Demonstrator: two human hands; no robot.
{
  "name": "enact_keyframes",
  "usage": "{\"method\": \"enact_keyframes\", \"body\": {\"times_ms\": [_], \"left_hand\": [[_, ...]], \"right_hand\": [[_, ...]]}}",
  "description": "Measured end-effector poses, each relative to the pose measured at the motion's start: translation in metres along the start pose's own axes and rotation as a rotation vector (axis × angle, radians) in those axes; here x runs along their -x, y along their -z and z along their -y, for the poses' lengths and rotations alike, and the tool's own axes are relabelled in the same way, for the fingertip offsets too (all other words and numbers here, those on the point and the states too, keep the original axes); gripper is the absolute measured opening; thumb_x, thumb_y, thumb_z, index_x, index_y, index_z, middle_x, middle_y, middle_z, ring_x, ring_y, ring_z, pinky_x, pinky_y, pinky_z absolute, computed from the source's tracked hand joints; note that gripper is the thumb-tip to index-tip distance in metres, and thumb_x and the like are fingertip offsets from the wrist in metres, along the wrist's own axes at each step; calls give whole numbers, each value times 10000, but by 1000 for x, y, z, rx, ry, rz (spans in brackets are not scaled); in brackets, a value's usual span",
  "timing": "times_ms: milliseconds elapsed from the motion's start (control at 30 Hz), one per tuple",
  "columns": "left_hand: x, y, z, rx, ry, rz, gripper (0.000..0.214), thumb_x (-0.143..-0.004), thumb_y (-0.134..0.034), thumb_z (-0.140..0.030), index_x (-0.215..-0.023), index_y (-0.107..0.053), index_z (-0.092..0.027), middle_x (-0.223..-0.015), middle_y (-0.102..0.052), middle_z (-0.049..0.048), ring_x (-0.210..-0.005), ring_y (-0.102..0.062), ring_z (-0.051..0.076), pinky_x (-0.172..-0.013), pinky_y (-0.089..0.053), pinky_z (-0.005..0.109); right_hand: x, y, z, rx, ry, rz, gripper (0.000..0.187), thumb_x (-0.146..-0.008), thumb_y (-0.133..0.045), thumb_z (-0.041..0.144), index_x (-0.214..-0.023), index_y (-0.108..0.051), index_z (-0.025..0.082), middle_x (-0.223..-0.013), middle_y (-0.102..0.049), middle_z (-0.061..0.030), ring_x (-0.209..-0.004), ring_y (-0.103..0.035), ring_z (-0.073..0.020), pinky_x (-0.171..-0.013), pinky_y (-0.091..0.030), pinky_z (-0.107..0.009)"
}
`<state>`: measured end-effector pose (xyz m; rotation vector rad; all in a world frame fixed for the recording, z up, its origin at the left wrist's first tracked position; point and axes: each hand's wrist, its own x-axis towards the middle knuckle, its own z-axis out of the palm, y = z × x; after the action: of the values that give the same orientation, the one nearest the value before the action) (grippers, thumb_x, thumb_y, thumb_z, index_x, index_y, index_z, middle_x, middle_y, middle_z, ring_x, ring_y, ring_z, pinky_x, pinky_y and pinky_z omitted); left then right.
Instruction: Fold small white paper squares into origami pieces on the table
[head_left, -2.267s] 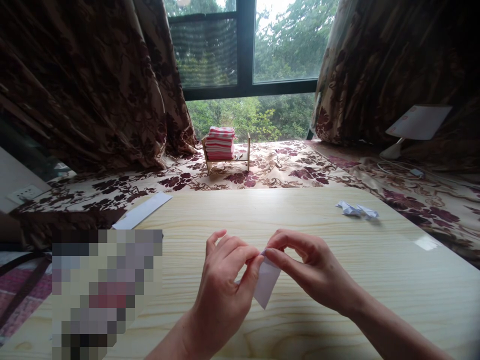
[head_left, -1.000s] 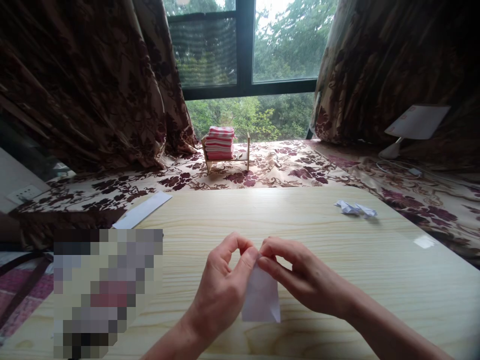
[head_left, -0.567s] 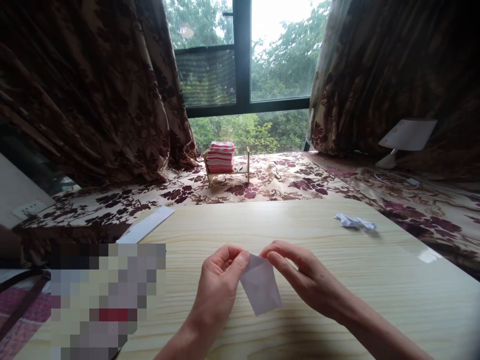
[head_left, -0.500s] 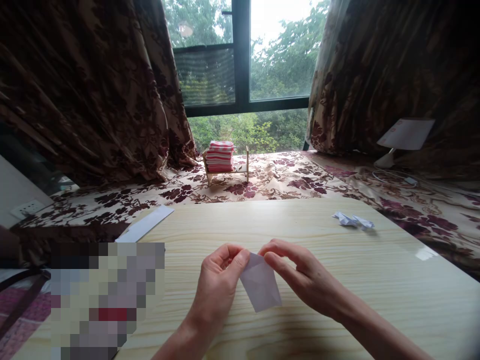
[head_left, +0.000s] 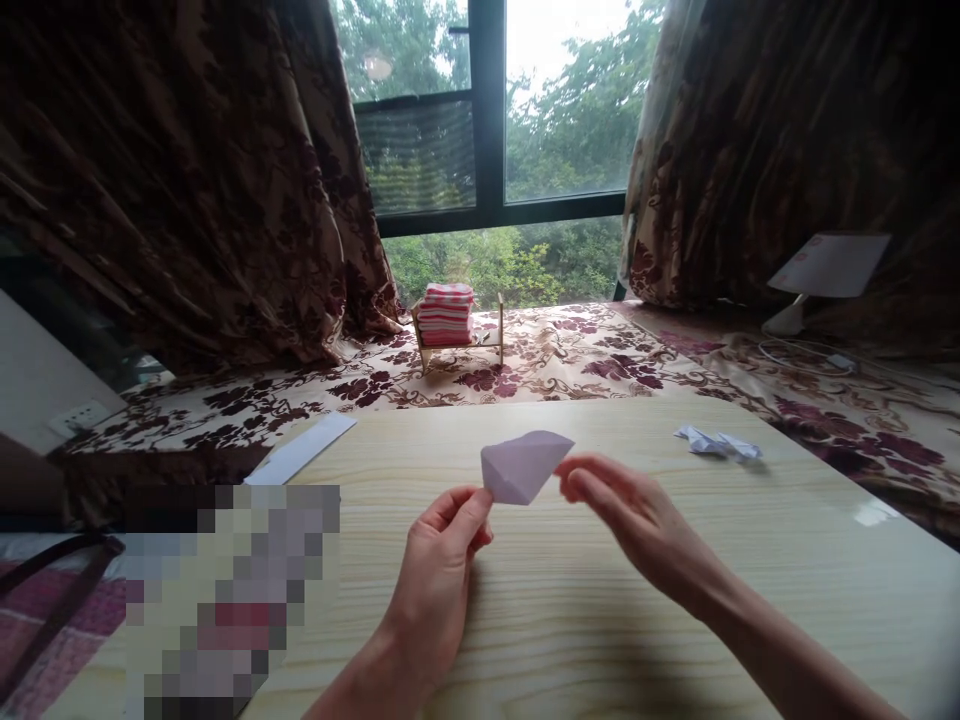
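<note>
A small folded piece of white paper (head_left: 523, 465) is held up above the light wooden table (head_left: 675, 600), its point turned to the right. My left hand (head_left: 442, 570) pinches its lower left corner between thumb and forefinger. My right hand (head_left: 630, 515) sits just right of the paper, fingertips together near its right point; whether they touch it I cannot tell.
A crumpled white paper piece (head_left: 718, 443) lies at the table's far right. A white paper strip (head_left: 301, 449) rests on the far left edge. Behind the table are a floral cloth surface, a small wooden rack with striped folded cloths (head_left: 445, 314), dark curtains, and a lamp (head_left: 821, 270).
The paper has been lifted and turned from hanging downward to lying sideways above the hands. The left hand dropped lower; the right hand slid to the paper's right tip.
</note>
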<state>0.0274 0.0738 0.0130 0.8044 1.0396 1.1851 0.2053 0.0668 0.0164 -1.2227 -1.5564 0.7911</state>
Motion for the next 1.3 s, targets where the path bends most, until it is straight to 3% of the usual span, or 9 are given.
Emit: {"method": "enact_keyframes", "body": {"times_ms": [67,100,267,433,600,700,900,1133,1300], "left_hand": [[2,-1,0,-17,-11,39,241,-650,-738,-366,-709,-631,-158,-644,-519,-30,-634,-444,96,-685,-396,237],[3,-1,0,-45,-22,57,230,-664,-728,-365,-707,-638,-157,-642,-521,-26,-645,-444,101,-698,-394,243],[8,-1,-1,-192,-45,115,211,-697,-700,-350,-680,-657,-145,-614,-521,-17,-642,-430,110,-673,-372,243],[11,-5,-2,-212,-49,236,227,-705,-707,-348,-652,-630,-141,-664,-583,-2,-706,-488,124,-706,-380,234],[10,-4,1,-302,-86,281,207,-759,-638,-323,-652,-608,-149,-612,-522,-22,-624,-445,110,-622,-363,225],[10,-2,4,-346,-134,331,170,-796,-595,-308,-729,-622,-153,-664,-552,-5,-665,-472,127,-658,-387,238],[9,2,10,-454,-152,259,223,-797,-598,-349,-704,-582,-148,-661,-534,4,-666,-476,138,-627,-379,243],[2,5,4,-165,23,134,243,-731,-665,-307,-597,-537,-150,-563,-448,-33,-598,-391,97,-622,-358,223],[2,2,0,140,238,288,260,-695,-702,-263,-551,-519,-147,-566,-433,-34,-581,-391,88,-705,-409,261]], "right_hand": [[3,-9,2,23,10,143,235,-862,-538,376,-790,-644,178,-720,-625,-11,-716,-579,-164,-651,-464,-261],[5,-14,3,28,22,154,220,-854,-549,356,-777,-646,175,-705,-622,-8,-697,-572,-160,-639,-460,-259],[9,-25,4,-5,101,34,248,-873,-526,325,-703,-623,171,-725,-651,-27,-735,-593,-175,-676,-462,-272],[8,-22,1,-6,91,75,264,-876,-521,328,-664,-584,183,-636,-598,-13,-715,-583,-183,-694,-467,-289],[9,-25,5,6,130,165,249,-907,-455,268,-731,-603,174,-704,-633,-18,-722,-587,-165,-689,-463,-271],[11,-27,5,56,149,161,234,-911,-433,237,-774,-609,164,-755,-656,-30,-739,-588,-164,-687,-455,-268],[7,-21,-7,93,99,191,271,-900,-447,291,-690,-564,164,-685,-601,-24,-690,-544,-161,-655,-422,-270],[2,-13,-10,-2,-120,122,435,-914,-360,500,-640,-489,188,-594,-419,23,-571,-398,-122,-537,-341,-243],[8,-20,-6,-46,-125,162,504,-913,-312,560,-604,-456,189,-568,-362,29,-556,-360,-119,-531,-313,-245]]}}
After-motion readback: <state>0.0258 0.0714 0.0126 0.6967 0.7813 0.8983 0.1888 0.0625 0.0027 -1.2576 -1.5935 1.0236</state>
